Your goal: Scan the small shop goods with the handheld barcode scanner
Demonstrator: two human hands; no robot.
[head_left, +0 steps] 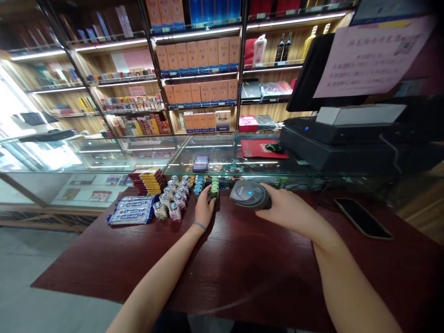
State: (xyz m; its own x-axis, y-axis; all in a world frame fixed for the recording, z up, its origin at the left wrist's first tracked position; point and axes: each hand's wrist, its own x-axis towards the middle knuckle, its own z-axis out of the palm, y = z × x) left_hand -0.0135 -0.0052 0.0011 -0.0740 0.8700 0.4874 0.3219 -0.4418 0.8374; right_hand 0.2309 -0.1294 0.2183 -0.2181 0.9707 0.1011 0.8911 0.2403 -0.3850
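With the right hand (276, 203) wrapped round the scanner (249, 194), hold steady toward the green containers (214, 184), left of that hand; with the left hand (204, 209) curled against them, impossible to tell if gripping, avoid nudging the blue containers (199, 183) alongside.

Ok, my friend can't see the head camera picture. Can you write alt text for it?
A person's right hand holds a gray handheld scanner over a dark red table, while the left hand is at a row of small green containers. Small silver-lidded jars, blue-and-white packets and red and yellow stacks sit to the left. Shelves of orange boxes rise behind.
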